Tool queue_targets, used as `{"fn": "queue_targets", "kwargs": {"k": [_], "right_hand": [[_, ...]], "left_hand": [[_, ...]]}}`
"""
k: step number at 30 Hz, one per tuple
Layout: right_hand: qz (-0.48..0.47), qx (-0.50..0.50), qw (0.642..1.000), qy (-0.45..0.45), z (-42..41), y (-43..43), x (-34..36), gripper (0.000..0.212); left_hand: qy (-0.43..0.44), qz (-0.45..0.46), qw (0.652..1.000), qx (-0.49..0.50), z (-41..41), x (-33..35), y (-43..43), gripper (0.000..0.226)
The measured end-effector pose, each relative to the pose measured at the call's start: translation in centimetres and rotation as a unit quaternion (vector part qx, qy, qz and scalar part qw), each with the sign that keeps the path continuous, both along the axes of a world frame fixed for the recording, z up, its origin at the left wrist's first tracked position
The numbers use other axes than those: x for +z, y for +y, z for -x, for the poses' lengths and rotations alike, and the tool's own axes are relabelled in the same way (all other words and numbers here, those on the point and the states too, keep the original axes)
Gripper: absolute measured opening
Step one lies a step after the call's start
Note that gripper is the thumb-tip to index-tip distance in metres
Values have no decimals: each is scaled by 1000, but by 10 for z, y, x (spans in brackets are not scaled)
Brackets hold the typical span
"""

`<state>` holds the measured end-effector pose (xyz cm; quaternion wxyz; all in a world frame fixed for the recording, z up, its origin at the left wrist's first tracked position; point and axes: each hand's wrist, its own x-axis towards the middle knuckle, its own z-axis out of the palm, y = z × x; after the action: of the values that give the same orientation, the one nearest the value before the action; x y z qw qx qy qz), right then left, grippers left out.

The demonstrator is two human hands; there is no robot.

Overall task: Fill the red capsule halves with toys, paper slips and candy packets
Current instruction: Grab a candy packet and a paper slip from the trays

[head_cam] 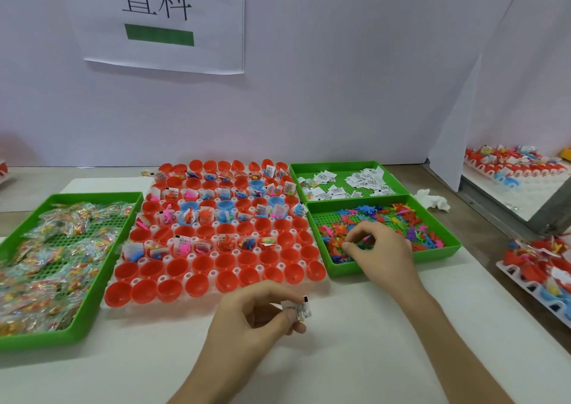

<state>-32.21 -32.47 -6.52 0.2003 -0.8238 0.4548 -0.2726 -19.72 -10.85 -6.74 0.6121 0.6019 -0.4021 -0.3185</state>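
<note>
We look down on a white table top [370, 366] set against a pale wall [340, 94], where a paper sign [216, 39] with two large characters and a green bar hangs. At the table's left a green tray [80, 320] holds a heap of candy packets [55, 249]. In the middle stands a translucent holder [213, 272] of red capsule halves [197, 284], all mouth up in straight rows that run away from us. The nearest rows are bare and many of the farther cups hold toys and slips. To the right lie two more green trays, the far one [340, 164] with paper slips [367, 178], the near one [438, 254] with small coloured toys [386, 215]. Our right hand [380, 249] reaches into the near tray, fingers curled, thumb and forefinger pinching among the toys. Our left hand [256, 314] hovers in front of the holder and pinches a folded slip [302, 309], which juts rightward, its black-marked edge up. A crumpled tissue [432, 201] lies beyond the trays.
</note>
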Motion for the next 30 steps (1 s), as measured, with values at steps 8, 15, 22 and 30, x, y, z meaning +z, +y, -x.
{"fn": "queue_targets", "kwargs": {"k": [8,15,22,30], "right_hand": [[-186,148,919,-314,3,16,23,13],[-322,351,842,-253,-6,53,29,17],[-296,346,856,-242,-11,65,32,17],[-273,319,878,-229,-15,71,31,18]], "left_hand": [[4,7,1000,6,-3,1,0,38],[22,26,999,28,-7,4,0,33],[35,30,998,47,-7,3,0,31],[49,27,998,32,-8,1,0,40]]}}
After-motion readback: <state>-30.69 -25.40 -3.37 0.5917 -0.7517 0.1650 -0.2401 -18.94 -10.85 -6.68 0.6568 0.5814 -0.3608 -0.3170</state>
